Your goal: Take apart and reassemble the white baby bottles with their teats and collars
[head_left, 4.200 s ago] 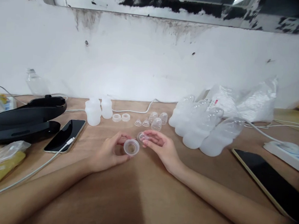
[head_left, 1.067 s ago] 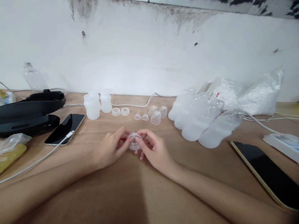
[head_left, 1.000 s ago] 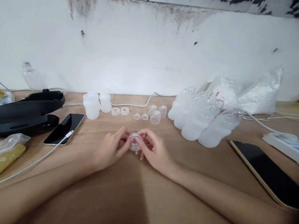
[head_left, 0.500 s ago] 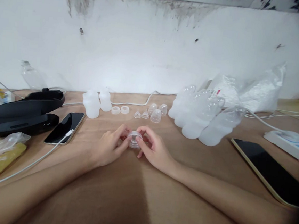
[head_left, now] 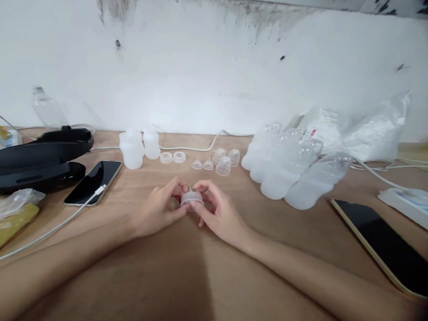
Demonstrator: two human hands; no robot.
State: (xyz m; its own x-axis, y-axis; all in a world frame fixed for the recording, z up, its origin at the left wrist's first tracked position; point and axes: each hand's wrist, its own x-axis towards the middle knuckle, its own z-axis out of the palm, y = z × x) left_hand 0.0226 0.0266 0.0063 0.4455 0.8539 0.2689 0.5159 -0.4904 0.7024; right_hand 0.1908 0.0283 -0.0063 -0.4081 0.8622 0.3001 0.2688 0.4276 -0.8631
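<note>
Between my two hands, low over the table, is a translucent bottle collar ring (head_left: 191, 198) with a clear teat in it, its tip pointing up and away. My left hand (head_left: 161, 203) pinches the ring's left side, thumb at the front. On the right side my right hand (head_left: 220, 210) grips it with thumb and fingers. Just beyond them lie two clear teats (head_left: 197, 164), and several clear dome caps (head_left: 223, 167) stand to their right. Two loose collar rings (head_left: 166, 158) rest further left, beside frosted baby bottles (head_left: 133, 151) without caps.
Several capped baby bottles (head_left: 277, 181) stand at the right, before white plastic bags (head_left: 370, 131). Phones lie at left (head_left: 87, 189) and right (head_left: 382, 245). A black headset-like object (head_left: 38, 155), a yellow packet (head_left: 1, 232) and a white cable (head_left: 50, 236) occupy the left. A power strip (head_left: 416, 205) sits far right.
The ring and teat have tipped from facing me to lying flatter, so the teat's tip now shows above the ring. Both my thumbs have come to its front edge.
</note>
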